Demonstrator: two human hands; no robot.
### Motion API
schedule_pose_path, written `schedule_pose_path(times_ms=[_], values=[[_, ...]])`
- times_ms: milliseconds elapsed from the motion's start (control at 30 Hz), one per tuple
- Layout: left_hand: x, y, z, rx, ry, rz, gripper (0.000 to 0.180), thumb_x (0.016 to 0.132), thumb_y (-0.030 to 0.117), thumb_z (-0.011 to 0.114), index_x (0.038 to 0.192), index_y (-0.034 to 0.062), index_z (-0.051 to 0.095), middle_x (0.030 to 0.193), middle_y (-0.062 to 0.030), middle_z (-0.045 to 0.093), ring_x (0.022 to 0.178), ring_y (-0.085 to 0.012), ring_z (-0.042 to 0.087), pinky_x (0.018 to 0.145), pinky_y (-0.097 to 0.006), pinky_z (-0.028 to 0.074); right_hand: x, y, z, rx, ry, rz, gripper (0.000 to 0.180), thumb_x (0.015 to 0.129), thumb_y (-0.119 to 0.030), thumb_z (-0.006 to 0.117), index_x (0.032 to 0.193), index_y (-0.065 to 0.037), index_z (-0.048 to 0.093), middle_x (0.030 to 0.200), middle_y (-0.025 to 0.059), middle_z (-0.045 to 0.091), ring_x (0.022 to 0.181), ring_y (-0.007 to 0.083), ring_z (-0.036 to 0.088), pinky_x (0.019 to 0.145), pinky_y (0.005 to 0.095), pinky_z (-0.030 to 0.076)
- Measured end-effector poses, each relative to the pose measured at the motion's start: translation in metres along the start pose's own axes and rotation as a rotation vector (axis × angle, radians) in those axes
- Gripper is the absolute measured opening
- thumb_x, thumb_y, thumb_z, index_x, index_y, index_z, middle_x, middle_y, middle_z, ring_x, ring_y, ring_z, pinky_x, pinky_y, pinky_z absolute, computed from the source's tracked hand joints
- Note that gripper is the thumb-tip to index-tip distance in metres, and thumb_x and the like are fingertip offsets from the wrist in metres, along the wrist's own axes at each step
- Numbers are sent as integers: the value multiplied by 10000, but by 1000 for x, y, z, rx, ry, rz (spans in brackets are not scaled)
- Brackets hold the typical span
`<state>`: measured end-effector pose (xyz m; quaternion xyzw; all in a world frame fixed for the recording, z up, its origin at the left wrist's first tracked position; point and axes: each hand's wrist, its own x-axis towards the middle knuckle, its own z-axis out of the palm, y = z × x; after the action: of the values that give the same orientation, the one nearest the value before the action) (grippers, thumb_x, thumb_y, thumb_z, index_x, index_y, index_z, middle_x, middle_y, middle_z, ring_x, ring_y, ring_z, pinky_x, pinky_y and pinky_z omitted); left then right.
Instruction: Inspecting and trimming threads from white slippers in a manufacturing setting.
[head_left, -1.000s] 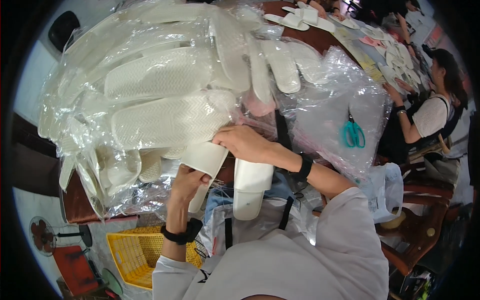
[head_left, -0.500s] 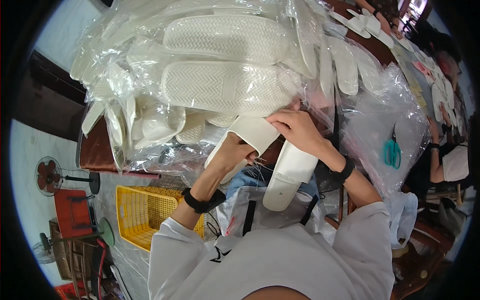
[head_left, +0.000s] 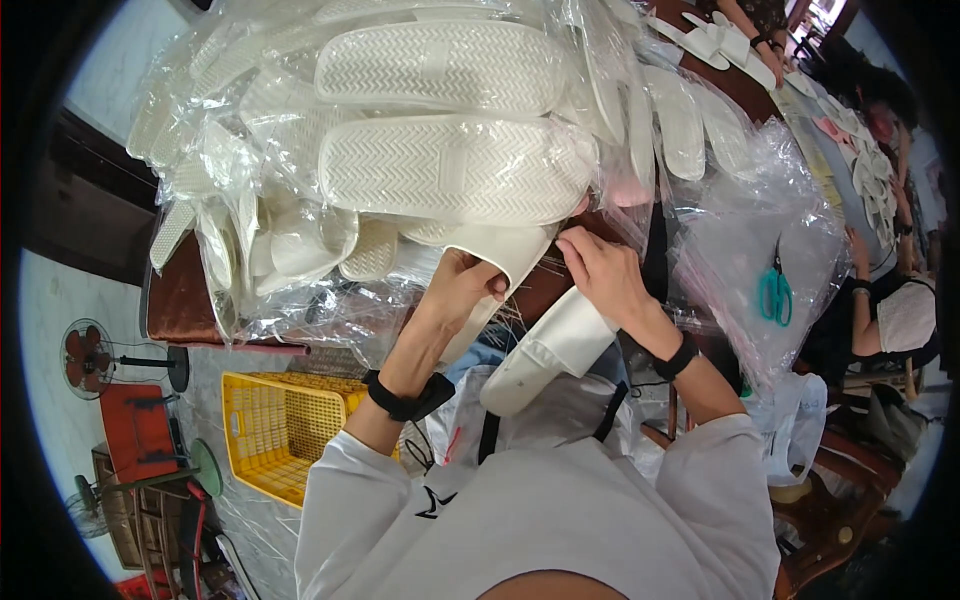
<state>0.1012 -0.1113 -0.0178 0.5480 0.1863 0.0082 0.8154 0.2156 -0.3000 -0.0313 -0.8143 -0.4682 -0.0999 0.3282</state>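
My left hand is closed on a white slide slipper, gripping it at the near edge of its broad strap. Much of that slipper's sole is hidden by the hand. Just right of the strap, my right hand has its thumb and fingers pinched together; what they hold, if anything, is too small to make out. A second white slipper lies slanted over my lap, below the right hand. Thin loose threads show between the two slippers, by the table edge.
Plastic-wrapped white slippers are heaped across the table ahead. Teal-handled scissors lie on clear plastic bags at right. A yellow crate stands on the floor at left. Another person's arm shows at far right.
My right hand has come off the strap of the held slipper, a little to the right and nearer me. The slipper on my lap has swung leftward at its near end.
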Motion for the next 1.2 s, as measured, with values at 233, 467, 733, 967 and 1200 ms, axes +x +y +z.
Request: schedule_pose_path(times_ms=[233, 467, 733, 967, 1200], values=[[14, 13, -5, -161, -86, -79, 86, 866, 26, 547, 850, -35, 606, 700, -49, 588, 594, -119, 535, 551, -261, 446, 57, 24, -9, 1, 75, -96, 130, 870, -148, 634, 869, -33, 574, 749, 162, 601, 689, 350, 606, 586, 412, 465], [25, -2, 9, -55, 28, 33, 106, 838, 34, 568, 883, -54, 608, 718, -72, 603, 620, -141, 580, 563, -281, 500, 81, 27, -15, 106, 41, -172, 172, 882, -213, 616, 932, -49, 615, 846, 128, 623, 779, 337, 603, 663, 392, 472], [26, -2, 7, 31, 50, 12, 130, 825, 40, 574, 818, -75, 632, 724, -103, 625, 632, -156, 606, 587, -297, 542, 58, 1, -48, 138, -215, 365, 289, 873, -246, 621, 1049, -19, 594, 983, 168, 618, 877, 356, 598, 761, 418, 461], [25, -3, 7, 2, 21, 29, 138, 834, 53, 586, 854, -72, 641, 740, -104, 631, 637, -155, 609, 607, -298, 552, 8, -46, -41, -17, -114, 14, 412, 766, -109, 687, 1142, -52, 528, 1058, 143, 493, 964, 341, 523, 813, 418, 434], [7, 20, 2, 116, -113, -90, 142, 873, 84, 587, 918, -43, 630, 771, -68, 609, 651, -122, 592, 596, -275, 539, 18, -24, -17, -25, 22, -79, 276, 758, 60, 582, 1010, -49, 594, 960, 105, 487, 865, 306, 488, 775, 401, 413]])
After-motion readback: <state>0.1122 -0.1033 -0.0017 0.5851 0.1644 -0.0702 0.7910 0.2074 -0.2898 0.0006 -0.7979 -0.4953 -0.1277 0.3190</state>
